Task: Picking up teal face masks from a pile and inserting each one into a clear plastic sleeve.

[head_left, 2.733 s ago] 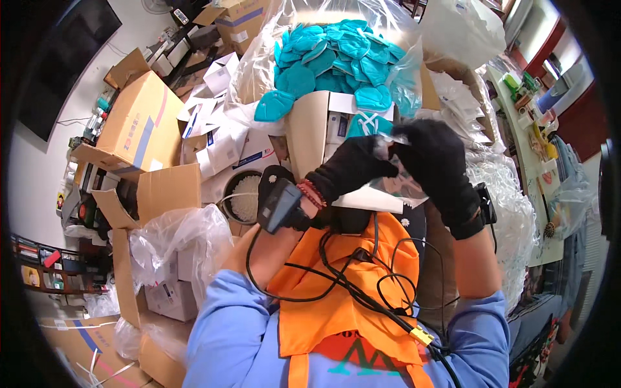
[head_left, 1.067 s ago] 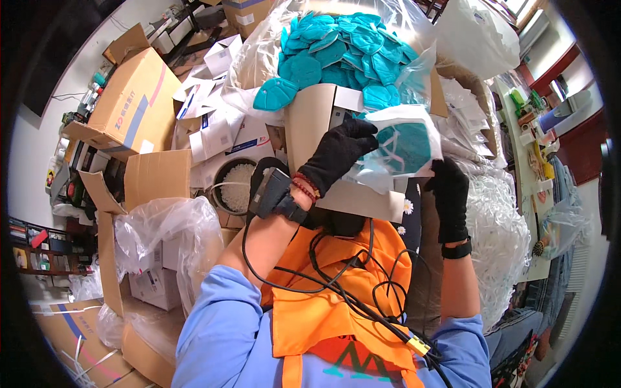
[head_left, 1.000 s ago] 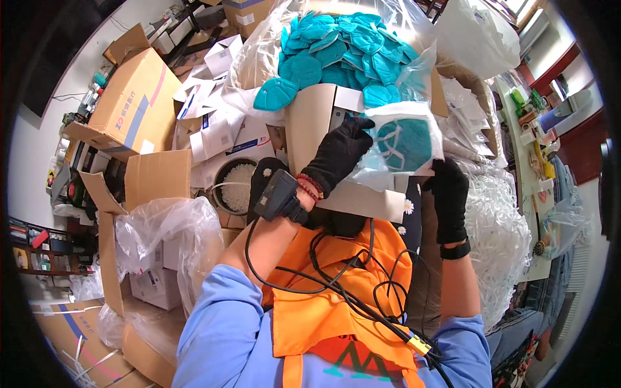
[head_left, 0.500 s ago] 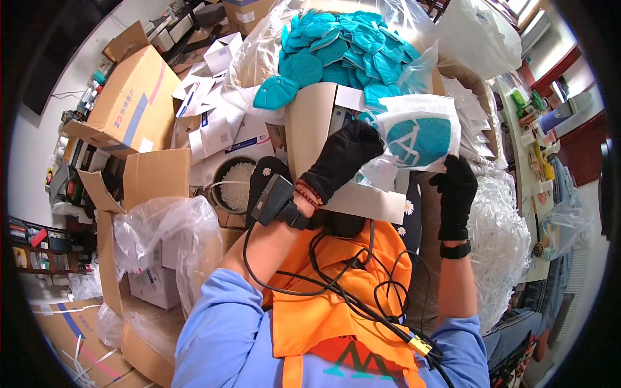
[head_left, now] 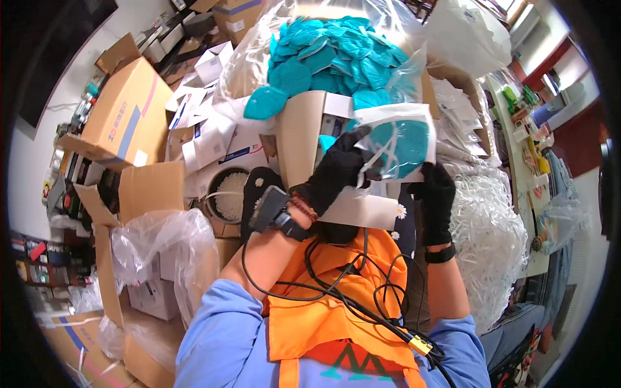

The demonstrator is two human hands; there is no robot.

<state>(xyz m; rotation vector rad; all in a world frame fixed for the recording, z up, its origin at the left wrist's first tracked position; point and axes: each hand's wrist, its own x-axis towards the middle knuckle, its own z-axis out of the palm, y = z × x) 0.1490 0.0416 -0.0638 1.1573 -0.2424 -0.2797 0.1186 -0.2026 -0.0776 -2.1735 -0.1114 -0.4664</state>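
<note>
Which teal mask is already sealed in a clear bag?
The teal mask held by both gloved hands, left hand and right hand; the heap behind lies loose.

Clear bag with a teal mask [head_left: 394, 145]: first held by both hands at the centre of the view, then by the left hand [head_left: 336, 171] alone while the right hand [head_left: 436, 194] dropped toward 4 o'clock; now the right hand has risen back to the bag's lower right corner, and the bag has tilted, its printed face turned away
</note>
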